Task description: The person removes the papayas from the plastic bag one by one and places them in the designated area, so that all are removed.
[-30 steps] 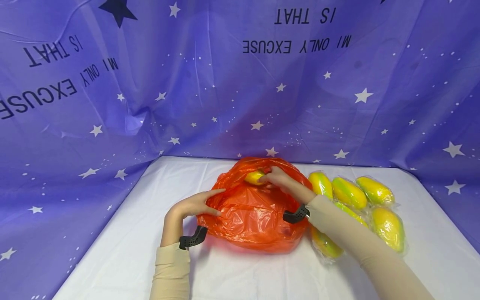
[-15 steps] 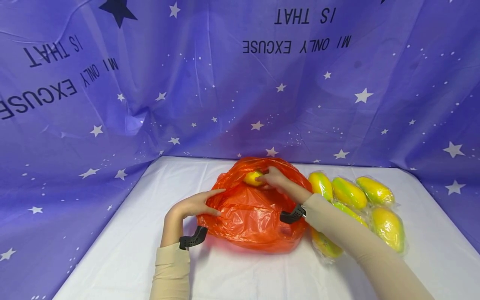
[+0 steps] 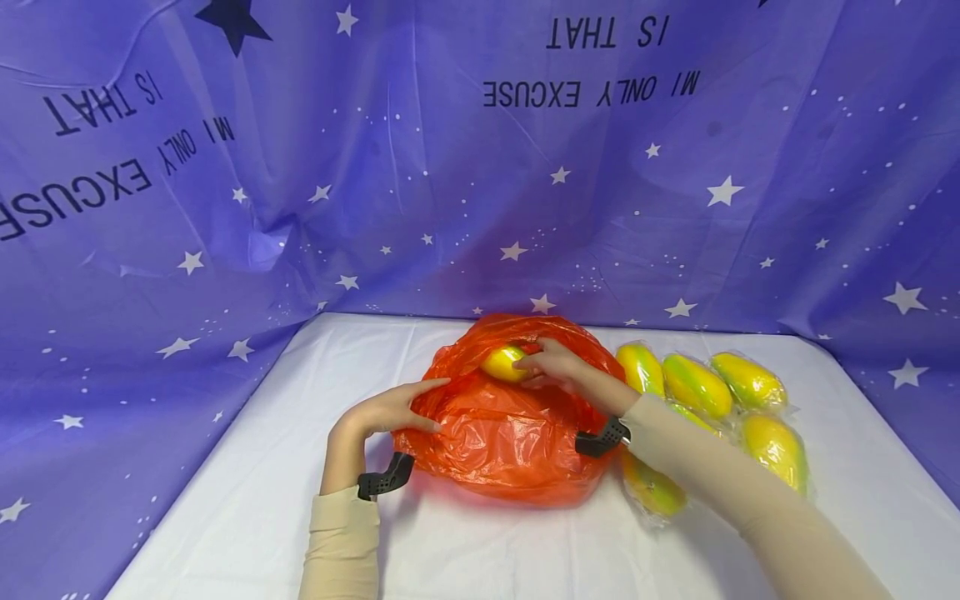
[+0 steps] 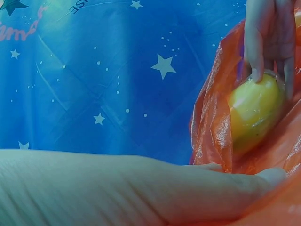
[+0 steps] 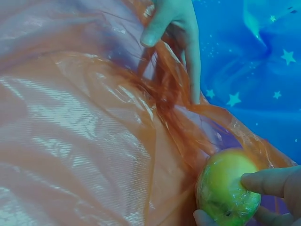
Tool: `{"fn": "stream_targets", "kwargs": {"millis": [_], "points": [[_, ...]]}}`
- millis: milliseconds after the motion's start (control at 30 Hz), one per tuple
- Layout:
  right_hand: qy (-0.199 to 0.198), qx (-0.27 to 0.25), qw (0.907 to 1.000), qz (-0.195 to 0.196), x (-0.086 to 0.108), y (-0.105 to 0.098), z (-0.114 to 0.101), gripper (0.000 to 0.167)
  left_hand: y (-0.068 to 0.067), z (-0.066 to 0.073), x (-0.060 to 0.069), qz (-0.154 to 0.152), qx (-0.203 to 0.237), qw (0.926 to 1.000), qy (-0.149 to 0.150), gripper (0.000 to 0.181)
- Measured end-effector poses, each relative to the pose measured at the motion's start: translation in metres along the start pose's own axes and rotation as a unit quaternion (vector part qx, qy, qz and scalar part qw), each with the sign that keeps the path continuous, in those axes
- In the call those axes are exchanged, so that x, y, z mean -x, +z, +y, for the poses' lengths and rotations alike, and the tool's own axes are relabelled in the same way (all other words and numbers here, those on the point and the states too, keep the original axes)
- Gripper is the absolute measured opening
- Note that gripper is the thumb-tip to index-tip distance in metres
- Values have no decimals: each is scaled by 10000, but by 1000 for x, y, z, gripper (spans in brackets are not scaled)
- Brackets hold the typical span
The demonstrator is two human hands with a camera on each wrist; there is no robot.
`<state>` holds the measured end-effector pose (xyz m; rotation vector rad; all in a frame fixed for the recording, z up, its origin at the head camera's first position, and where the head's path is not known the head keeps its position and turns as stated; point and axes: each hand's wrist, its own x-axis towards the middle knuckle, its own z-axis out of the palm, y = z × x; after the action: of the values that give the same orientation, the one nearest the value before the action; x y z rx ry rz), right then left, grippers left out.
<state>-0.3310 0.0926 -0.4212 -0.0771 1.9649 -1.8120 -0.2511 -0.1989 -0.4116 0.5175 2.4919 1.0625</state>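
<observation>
A red plastic bag (image 3: 510,442) lies on the table with its mouth spread. My left hand (image 3: 390,408) touches the bag's left rim, thumb and fingers stretched apart; in the right wrist view, some bag film lies between them. Just inside the mouth, my right hand (image 3: 553,365) holds a yellow-green mango (image 3: 504,364) between thumb and fingers. The mango (image 5: 228,188) has clear film around it in the right wrist view. Most of the bag's inside is hidden by its folds.
Several film-wrapped mangoes (image 3: 697,386) lie on the white tablecloth (image 3: 487,550) right of the bag, partly behind the right sleeve. A purple star-printed cloth (image 3: 465,167) hangs behind the table. Each wrist carries a black camera mount (image 3: 386,479).
My right hand and the mango have shifted slightly toward the front of the bag's mouth, and more of the mango shows. The right forearm has swung a little rightward. My left hand stays put.
</observation>
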Motion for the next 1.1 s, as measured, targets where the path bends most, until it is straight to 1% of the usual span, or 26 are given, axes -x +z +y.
{"fn": "stream_targets", "kwargs": {"millis": [67,233,300,433,600,767,867,967,1100], "points": [[-25,117,9999,-43,4,-1,0,78,0,0,0,-8,-7,10000,-8,77],[-194,549,9981,-203,15,-3,1,61,0,-1,-1,-16,-32,10000,-12,78],[-221,586,9977,-245,21,-3,1,59,0,-1,-1,-10,-27,10000,-10,78],[-238,609,9975,-278,29,-5,1,57,0,0,0,0,-35,10000,4,78],[-278,815,9955,-386,41,-8,3,56,-1,0,0,-4,-47,10000,41,77],[-96,1042,9933,-489,53,-11,3,53,0,-1,-1,8,-25,10000,30,77],[-70,1015,9933,-546,58,-14,4,54,0,-1,-1,7,-23,10000,9,77],[-138,983,9930,-636,63,-16,4,55,0,-1,-1,-1,-13,10000,4,77],[-149,1006,9928,-638,71,-17,4,55,0,1,0,1,14,10000,-11,77]]}}
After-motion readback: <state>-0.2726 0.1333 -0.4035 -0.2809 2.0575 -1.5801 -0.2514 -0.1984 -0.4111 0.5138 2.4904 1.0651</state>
